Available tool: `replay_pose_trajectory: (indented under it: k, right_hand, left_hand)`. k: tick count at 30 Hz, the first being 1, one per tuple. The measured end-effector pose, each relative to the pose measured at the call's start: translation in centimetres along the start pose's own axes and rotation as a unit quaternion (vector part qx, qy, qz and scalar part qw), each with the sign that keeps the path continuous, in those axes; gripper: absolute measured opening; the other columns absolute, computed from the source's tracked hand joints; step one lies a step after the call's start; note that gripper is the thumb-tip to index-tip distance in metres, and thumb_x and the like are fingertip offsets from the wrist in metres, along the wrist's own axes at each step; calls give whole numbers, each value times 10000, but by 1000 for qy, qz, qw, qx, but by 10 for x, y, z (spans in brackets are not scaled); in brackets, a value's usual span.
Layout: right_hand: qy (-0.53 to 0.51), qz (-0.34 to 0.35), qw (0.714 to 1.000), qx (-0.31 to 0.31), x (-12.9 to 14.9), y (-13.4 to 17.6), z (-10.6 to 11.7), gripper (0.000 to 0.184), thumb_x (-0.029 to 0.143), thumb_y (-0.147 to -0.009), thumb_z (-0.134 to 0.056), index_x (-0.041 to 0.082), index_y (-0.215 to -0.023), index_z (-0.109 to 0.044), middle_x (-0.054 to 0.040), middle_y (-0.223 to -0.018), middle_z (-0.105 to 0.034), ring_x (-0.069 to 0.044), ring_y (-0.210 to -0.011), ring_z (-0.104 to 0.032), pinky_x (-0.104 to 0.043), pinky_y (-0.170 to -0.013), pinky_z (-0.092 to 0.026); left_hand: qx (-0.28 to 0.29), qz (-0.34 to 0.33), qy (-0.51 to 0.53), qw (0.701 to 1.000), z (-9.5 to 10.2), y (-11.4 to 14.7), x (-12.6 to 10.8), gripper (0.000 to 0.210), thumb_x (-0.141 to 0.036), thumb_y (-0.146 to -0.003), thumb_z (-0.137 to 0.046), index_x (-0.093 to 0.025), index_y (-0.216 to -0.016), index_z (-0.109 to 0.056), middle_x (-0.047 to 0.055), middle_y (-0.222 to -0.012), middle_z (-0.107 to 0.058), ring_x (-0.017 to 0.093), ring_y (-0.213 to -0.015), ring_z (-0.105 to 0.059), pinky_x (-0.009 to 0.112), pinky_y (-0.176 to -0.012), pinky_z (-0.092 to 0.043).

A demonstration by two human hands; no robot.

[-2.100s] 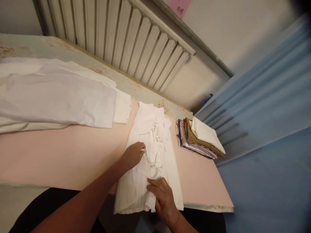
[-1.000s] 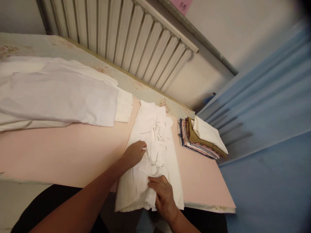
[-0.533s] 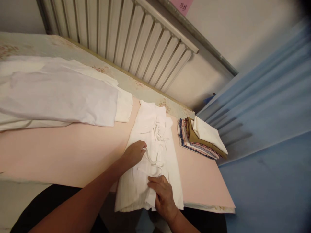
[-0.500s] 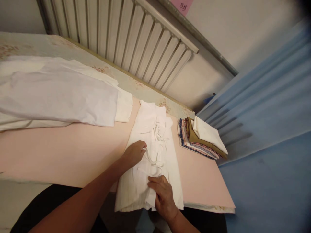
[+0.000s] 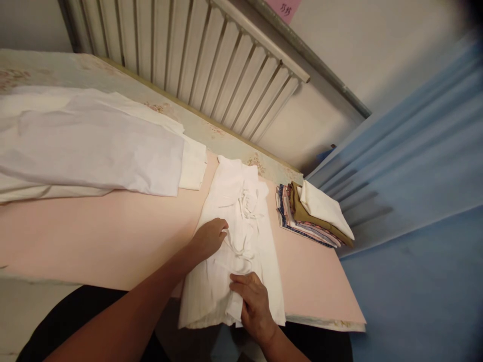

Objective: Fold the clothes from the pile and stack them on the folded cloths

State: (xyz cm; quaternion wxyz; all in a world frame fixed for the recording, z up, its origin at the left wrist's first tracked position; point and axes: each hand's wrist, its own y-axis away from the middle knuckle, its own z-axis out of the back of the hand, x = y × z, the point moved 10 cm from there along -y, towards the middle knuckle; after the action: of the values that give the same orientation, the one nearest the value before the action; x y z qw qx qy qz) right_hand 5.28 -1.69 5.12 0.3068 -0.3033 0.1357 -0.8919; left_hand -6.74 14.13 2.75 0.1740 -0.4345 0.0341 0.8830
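A white garment (image 5: 260, 251) with gathers and thin ties down its middle lies lengthwise across the table, its near end hanging over the front edge. My left hand (image 5: 209, 239) is closed on the cloth at the garment's left-middle part, thumb and fingers pinched together. Nearer to me, my right hand (image 5: 253, 301) grips a folded strip of the same garment, the thumb side hidden beneath the fingers. A bunched tie rests between the two hands.
The table has a pink cover (image 5: 113, 236). To the left lie large white and pale grey cloths (image 5: 90, 146). A stack of folded fabrics (image 5: 317, 213) sits at the right, beside a blue curtain (image 5: 407, 201). Behind the table stands a radiator (image 5: 196, 65).
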Motion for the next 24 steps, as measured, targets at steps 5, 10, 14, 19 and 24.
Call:
replay_pose_trajectory:
  k: [5, 10, 14, 19, 24]
  right_hand:
    - [-4, 2, 1000, -6, 2, 0, 1, 358, 99, -855, -442, 258, -1140, -590, -72, -1170, -658, -219, -897, -591, -397, -738, -480]
    - [-7, 0, 1000, -2, 0, 1, -1, 358, 102, -857, -443, 258, -1145, -588, -74, -1172, -657, -224, -907, -590, -404, -742, -476]
    - [-7, 1, 1000, -4, 1, -1, 0, 349, 112, -861, -449, 257, -1145, -589, -75, -1166, -659, -222, -907, -594, -403, -744, -479]
    - [-1, 3, 1000, -6, 3, -1, 1, 341, 123, -865, -439, 251, -1140, -594, -82, -1163, -662, -226, -897, -600, -407, -732, -485]
    - [1, 1, 1000, -5, 3, 0, 1, 336, 123, -861, -449, 252, -1132, -600, -81, -1157, -667, -225, -905, -604, -406, -743, -492]
  left_hand:
    - [-3, -2, 1, 1000, -1, 0, 1, 182, -161, -842, -470, -202, -947, -613, 59, -991, -665, 196, -923, -606, 331, -840, -448]
    - [-2, -2, -1, 1000, 0, 1, -1, 189, -157, -836, -460, -198, -942, -611, 59, -992, -662, 196, -930, -606, 328, -839, -446]
    - [-3, -2, -3, 1000, 2, 1, -2, 191, -151, -836, -454, -196, -940, -608, 60, -989, -660, 195, -934, -603, 328, -844, -442]
    - [-2, -6, -8, 1000, -1, 0, 0, 182, -164, -846, -458, -195, -948, -605, 60, -995, -660, 198, -928, -600, 332, -842, -441]
    - [-1, -4, -6, 1000, -1, 0, 1, 183, -164, -844, -457, -197, -945, -606, 59, -993, -661, 196, -924, -605, 327, -840, -444]
